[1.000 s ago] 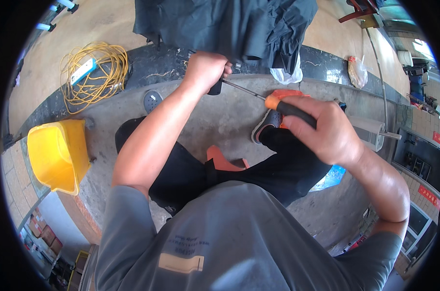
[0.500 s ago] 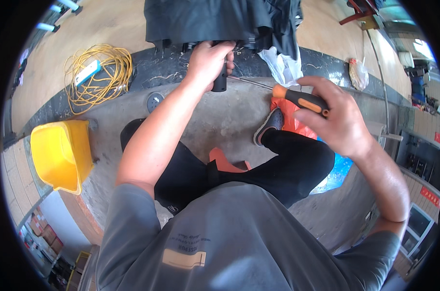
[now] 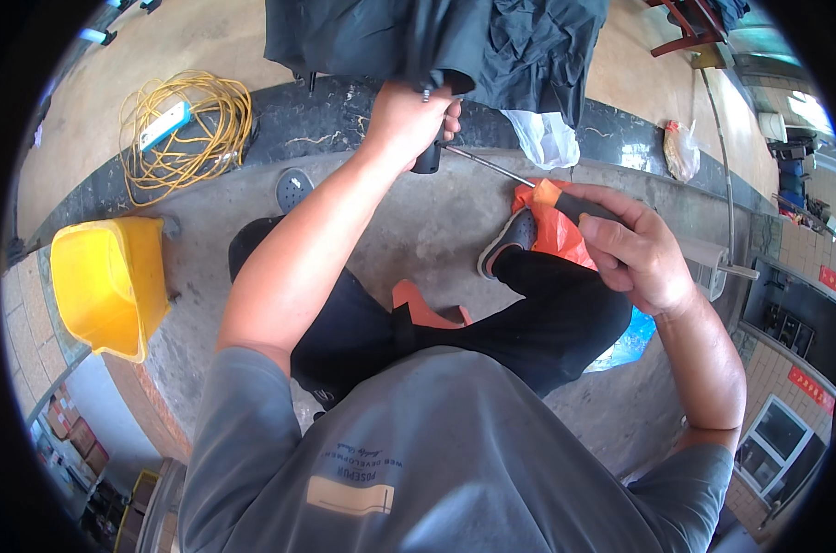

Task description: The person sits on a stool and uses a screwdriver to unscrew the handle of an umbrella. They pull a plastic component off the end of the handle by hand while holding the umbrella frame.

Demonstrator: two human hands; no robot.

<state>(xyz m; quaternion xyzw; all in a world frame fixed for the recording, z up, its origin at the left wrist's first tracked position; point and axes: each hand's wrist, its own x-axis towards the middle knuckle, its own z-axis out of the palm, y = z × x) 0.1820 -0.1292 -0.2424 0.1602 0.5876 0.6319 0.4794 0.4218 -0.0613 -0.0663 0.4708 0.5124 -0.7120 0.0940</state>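
Observation:
My left hand [image 3: 409, 124] is closed around the black cylindrical handle [image 3: 427, 162] of what looks like a folding umbrella. The umbrella's dark cloth [image 3: 372, 37] hangs in loose folds above that hand, with rib ends showing along its lower edge. In my right hand [image 3: 643, 253] is a screwdriver [image 3: 546, 194] with an orange and black handle, gripped between thumb and fingers. Its metal shaft slants up to the left, and the tip meets the side of the umbrella handle just below my left fingers. The exact contact spot is too small to make out.
A coiled yellow cable [image 3: 192, 138] with a power strip [image 3: 165, 126] lies far left. Nearer stands a yellow bin [image 3: 146, 286]. A white plastic bag [image 3: 547, 138] and a red bag [image 3: 561, 235] are beside my shoe [image 3: 514, 238]. Another bag [image 3: 681, 152] lies far right.
My right fingers, spread loosely about the screwdriver handle before, have closed on it, and that hand is lower. The umbrella cloth has shifted and spread to the right. My left grip stays.

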